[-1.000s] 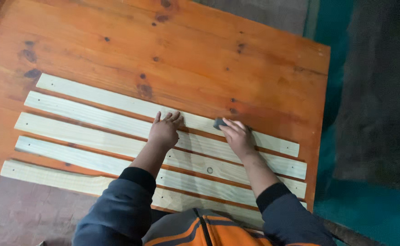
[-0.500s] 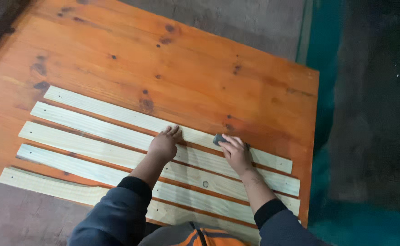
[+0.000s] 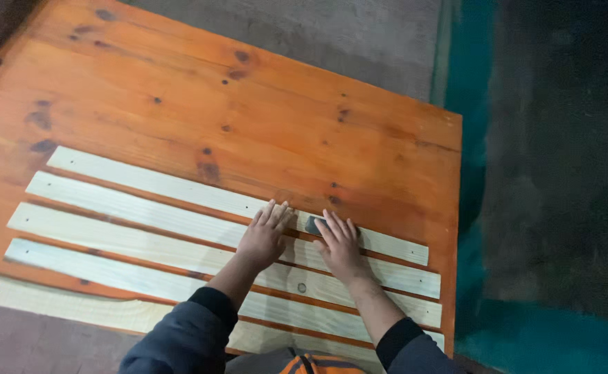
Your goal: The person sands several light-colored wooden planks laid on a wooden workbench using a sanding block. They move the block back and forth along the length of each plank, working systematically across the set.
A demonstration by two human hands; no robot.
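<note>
5 pale slats (image 3: 145, 239) lie side by side across the orange table (image 3: 262, 104) with gaps between them, so each face is easy to get at. The left hand (image 3: 266, 237) is spread flat, fingers open, pressing on the far slats, probably to keep them from sliding; it holds nothing. The right hand (image 3: 340, 244) is loosely curled over a small dark block (image 3: 314, 225) on the farthest slat.

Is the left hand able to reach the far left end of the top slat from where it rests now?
Probably yes. The left hand lies flat on the top slat, and nothing lies on the slat between it and that end; the arm looks bent, with stretch left.
</note>
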